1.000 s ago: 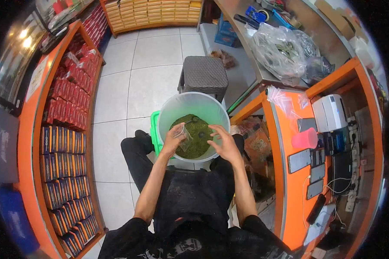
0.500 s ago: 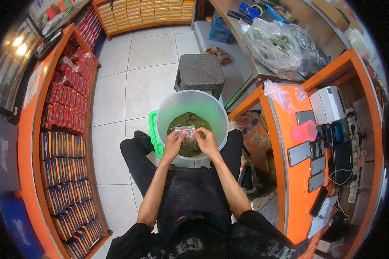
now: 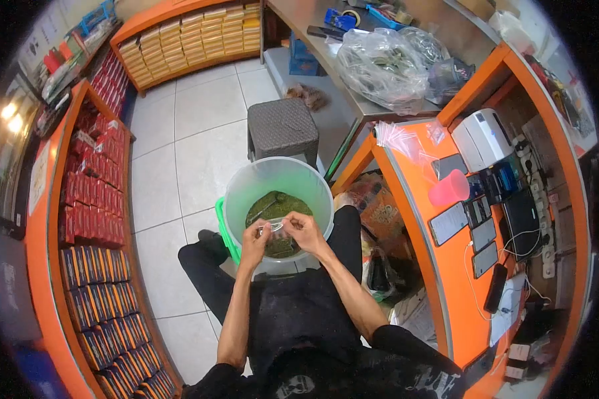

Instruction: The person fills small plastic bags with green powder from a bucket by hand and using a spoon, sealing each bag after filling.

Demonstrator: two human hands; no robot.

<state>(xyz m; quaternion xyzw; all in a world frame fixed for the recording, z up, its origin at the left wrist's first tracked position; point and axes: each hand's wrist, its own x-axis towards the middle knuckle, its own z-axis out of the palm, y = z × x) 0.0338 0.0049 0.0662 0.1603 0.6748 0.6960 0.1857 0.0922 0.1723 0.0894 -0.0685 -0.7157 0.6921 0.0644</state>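
Between my two hands is a small clear plastic bag (image 3: 273, 225), held by its top edge over a round translucent bucket (image 3: 319, 189). My left hand (image 3: 254, 241) pinches the bag's left end, and my right hand (image 3: 303, 234) pinches its right end. Green-brown loose material (image 3: 279, 203) covers the bottom of the bucket, with a dark utensil (image 3: 276, 197) lying on it, only partly visible. The bucket stands between my legs, with a green lid or handle piece (image 3: 227, 233) at its left side. What the bag contains is too small to tell.
A grey woven stool (image 3: 283, 128) stands just beyond the bucket. On the right, an orange counter (image 3: 406, 166) bears phones, a pink cup (image 3: 449, 188) and a white device (image 3: 482, 141). Plastic bags (image 3: 383, 70) lie on a metal table. Shelves of boxed packets (image 3: 96, 199) line the left.
My right hand, apart and empty a second ago, has come to the bag and now grips its edge with my left. The whole view has turned and shifted slightly.
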